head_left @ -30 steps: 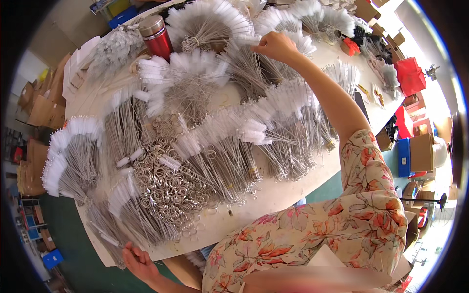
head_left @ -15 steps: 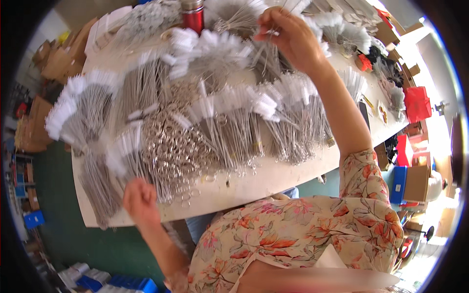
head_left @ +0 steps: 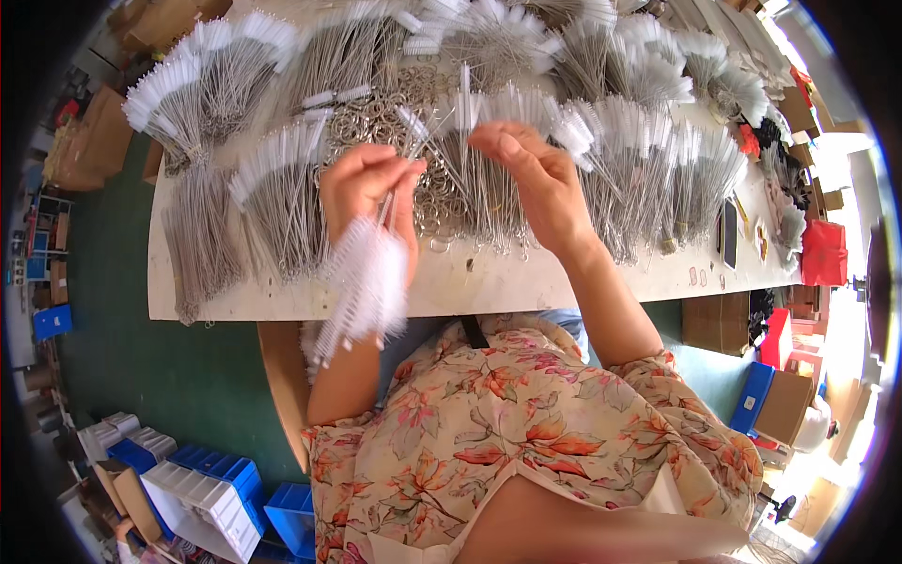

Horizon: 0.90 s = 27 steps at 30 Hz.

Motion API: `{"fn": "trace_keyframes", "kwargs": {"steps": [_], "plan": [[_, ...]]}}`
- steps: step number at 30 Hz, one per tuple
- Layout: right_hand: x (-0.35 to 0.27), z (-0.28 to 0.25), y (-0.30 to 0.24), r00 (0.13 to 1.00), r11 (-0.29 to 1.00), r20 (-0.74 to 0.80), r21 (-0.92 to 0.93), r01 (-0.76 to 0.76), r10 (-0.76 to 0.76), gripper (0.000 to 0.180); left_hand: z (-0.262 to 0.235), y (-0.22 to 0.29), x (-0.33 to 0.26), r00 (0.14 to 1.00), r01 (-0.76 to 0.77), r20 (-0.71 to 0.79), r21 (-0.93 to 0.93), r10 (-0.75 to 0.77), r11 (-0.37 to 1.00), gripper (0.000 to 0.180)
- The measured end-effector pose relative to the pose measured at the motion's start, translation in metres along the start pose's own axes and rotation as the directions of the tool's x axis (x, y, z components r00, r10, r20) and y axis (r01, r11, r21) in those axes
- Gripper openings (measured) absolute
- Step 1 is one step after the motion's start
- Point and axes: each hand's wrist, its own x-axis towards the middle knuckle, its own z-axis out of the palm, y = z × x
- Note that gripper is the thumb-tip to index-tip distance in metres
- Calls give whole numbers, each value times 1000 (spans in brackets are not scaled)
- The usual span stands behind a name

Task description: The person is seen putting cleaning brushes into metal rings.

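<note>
While both hands sit raised over the near-middle of the bench (head_left: 564, 282), head view shows the left hand (head_left: 368, 188) w/ fingers (head_left: 406, 202) curled shut round the wire stems of a small bunch of white bristle brushes (head_left: 368, 282). Bristle ends hang down past the wrist, fluffy, overlapping the bench's near edge; wire ends poke up above the fist.

Right hand (head_left: 531, 179) is just beside it, palm toward the camera. Its fingers (head_left: 498, 141) are bent over and pinched loosely at the tips; looks like a thin wire sits there, but can't tell for sure what, if anything, it has hold of. Hands are near each other, not touching.

Behind the hands, mid-bench, lies a heap of metal key rings (head_left: 404, 117). Fanned bundles of wire brushes (head_left: 282, 183) cover most of the bench: white tips toward the far edge, wire stems toward the near edge. One bundle (head_left: 202, 244) lies near the left near corner, more (head_left: 658, 164) spread toward the right end. A dark flat phone-like thing (head_left: 730, 233) lies at the right end, near edge.

Off the bench: blue plastic bins (head_left: 211, 484) on the green floor (head_left: 141, 376) lower left, another blue bin (head_left: 752, 399) and cardboard boxes (head_left: 719, 320) lower right. Person wears a floral top (head_left: 526, 432).
</note>
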Motion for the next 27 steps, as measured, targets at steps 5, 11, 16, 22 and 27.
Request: {"fn": "trace_keyframes", "kwargs": {"steps": [5, 11, 16, 22, 27], "plan": [[-25, 24, 21, 890, 639, 80, 668, -382, 449, 26, 7, -14, -37, 938, -299, 213, 100, 273, 949, 19], [-26, 0, -4, 844, 753, 314, 387, -532, 435, 23, -39, -4, -42, 883, -441, 313, 299, 350, 846, 40], [-45, 26, -13, 872, 892, 389, -440, -108, 297, 14, -52, -7, -9, 947, 110, 319, -212, -38, 971, 90], [-53, 25, -15, 805, 893, 411, -327, -309, 429, 14, -53, -8, -46, 749, 531, 610, -317, -260, 785, 61], [-59, 8, -19, 592, 733, 492, -154, -662, 638, 18, -47, 2, -44, 820, 63, 572, -39, -29, 997, 15]]}}
